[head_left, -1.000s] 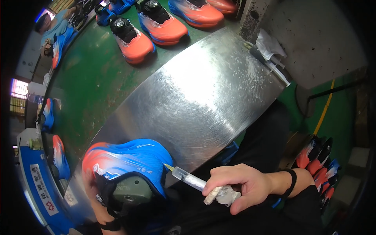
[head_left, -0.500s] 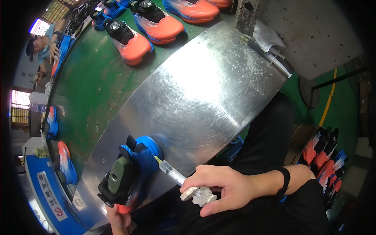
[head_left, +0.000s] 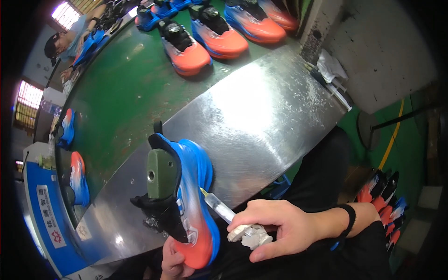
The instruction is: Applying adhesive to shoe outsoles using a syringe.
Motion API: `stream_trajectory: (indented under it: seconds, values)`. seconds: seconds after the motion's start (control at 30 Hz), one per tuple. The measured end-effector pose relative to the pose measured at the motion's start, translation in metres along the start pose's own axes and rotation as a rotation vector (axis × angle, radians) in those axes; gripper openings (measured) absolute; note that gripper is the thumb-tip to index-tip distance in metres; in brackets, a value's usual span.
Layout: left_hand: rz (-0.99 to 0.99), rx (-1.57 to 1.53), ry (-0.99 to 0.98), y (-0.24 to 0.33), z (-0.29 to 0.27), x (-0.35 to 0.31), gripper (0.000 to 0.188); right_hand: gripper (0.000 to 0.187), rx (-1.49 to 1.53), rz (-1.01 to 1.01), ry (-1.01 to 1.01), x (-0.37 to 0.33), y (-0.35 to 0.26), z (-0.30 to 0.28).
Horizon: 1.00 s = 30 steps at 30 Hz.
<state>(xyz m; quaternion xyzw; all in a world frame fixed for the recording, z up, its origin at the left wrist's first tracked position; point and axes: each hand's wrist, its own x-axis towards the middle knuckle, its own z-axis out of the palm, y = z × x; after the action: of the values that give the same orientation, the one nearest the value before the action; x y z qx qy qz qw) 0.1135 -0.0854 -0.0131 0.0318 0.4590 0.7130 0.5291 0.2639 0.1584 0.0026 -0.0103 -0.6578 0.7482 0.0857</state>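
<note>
A blue-and-orange sports shoe (head_left: pixel 190 179) with a dark green shoe last (head_left: pixel 160 179) inside it is tilted over the near edge of the metal sheet. My left hand (head_left: pixel 173 262) grips it by the orange toe, the fingers partly hidden beneath. In my right hand (head_left: pixel 282 226) is a clear syringe (head_left: pixel 219 207) with a yellowish tip, its plunger end crusted with whitish lumps. The tip points at the shoe's side, just above the sole; whether it touches I cannot tell. The shoe's black tongue and dial hang open toward the left.
Several similar shoes (head_left: pixel 219 39) stand on the green table (head_left: pixel 126 93) at the back; others lie at its left edge. Another syringe (head_left: pixel 339 97) and a white cloth (head_left: pixel 330 65) lie at the sheet's far right. A co-worker (head_left: pixel 70 44) handles a shoe, far left. More shoes (head_left: pixel 380 200) are stacked at right.
My left hand has turned the shoe so its side and sole edge now show, and brought it rightward. My right hand with the syringe has shifted slightly right. The view has shifted too.
</note>
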Motion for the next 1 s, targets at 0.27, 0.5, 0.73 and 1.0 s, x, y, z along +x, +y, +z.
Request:
stream_trajectory:
  seconds: [0.27, 0.5, 0.73, 1.0]
  values:
    - [-0.162, -0.363, -0.177, -0.011, 0.006, 0.011, 0.080, 0.050, -0.057, 0.083, -0.128, -0.004, -0.041, 0.000]
    - [-0.218, -0.394, -0.187, -0.019, 0.022, 0.025, 0.070, 0.051, -0.012, 0.092, -0.070, -0.026, -0.076, 0.003]
    - [-0.321, -0.450, -0.362, -0.040, 0.028, 0.050, 0.054, 0.053, -0.187, 0.031, -0.096, -0.048, -0.099, -0.007]
    - [-0.358, -0.439, -0.465, -0.053, 0.042, 0.078, 0.060, 0.052, -0.325, -0.070, -0.013, -0.066, -0.102, -0.012]
